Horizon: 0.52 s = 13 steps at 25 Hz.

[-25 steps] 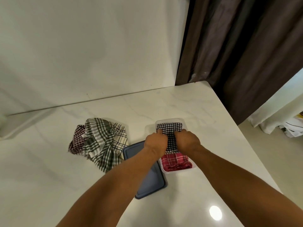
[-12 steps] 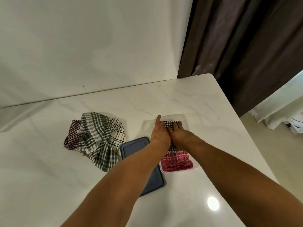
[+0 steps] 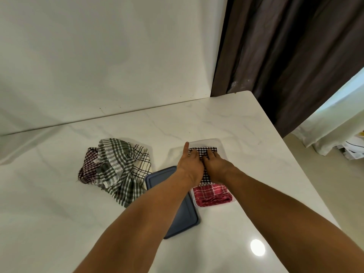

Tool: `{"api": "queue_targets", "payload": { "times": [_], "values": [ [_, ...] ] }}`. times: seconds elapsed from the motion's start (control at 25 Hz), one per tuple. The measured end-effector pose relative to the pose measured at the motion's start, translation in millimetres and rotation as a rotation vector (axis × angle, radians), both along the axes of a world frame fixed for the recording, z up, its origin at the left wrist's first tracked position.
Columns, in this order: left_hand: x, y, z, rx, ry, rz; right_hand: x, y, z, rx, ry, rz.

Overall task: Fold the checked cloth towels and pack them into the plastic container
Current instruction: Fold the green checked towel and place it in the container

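Note:
A clear plastic container (image 3: pixel 216 141) stands on the white marble table. Inside it a folded black-and-white checked towel (image 3: pixel 203 153) lies in the far half, and a folded red checked towel (image 3: pixel 211 195) fills the near half. My left hand (image 3: pixel 190 166) and my right hand (image 3: pixel 215 164) both press flat on the black-and-white towel, fingers straight, side by side. A heap of unfolded checked towels (image 3: pixel 116 170), green, maroon and cream, lies to the left of the container.
A dark blue lid (image 3: pixel 177 209) lies flat between the heap and the container, partly under my left forearm. The table's right edge (image 3: pixel 291 164) drops to the floor. A dark curtain (image 3: pixel 285 56) hangs behind the far right corner.
Both hands went from gripping the black-and-white towel with curled fingers to pressing it flat into the container. The view shifted slightly.

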<state>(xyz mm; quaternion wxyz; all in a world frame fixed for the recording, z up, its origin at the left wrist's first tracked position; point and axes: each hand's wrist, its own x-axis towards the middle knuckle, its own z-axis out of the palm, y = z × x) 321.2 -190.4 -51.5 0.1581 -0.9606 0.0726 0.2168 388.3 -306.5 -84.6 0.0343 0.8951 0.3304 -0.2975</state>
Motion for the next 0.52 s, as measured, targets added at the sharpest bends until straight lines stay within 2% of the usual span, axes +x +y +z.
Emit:
{"api": "queue_targets", "payload": {
  "times": [0.16,0.28,0.36,0.52],
  "values": [
    [-29,28,9,-0.339,-0.304,0.113,-15,9,25,0.142,-0.132,-0.056],
    [-64,58,11,-0.420,-0.439,0.293,-39,26,45,0.345,-0.285,-0.190],
    [-92,81,6,-0.426,-0.497,0.413,-59,44,54,0.509,-0.365,-0.174],
    [-142,124,-1,-0.474,-0.512,0.934,-101,88,58,0.717,-0.311,-0.059]
  ]
}}
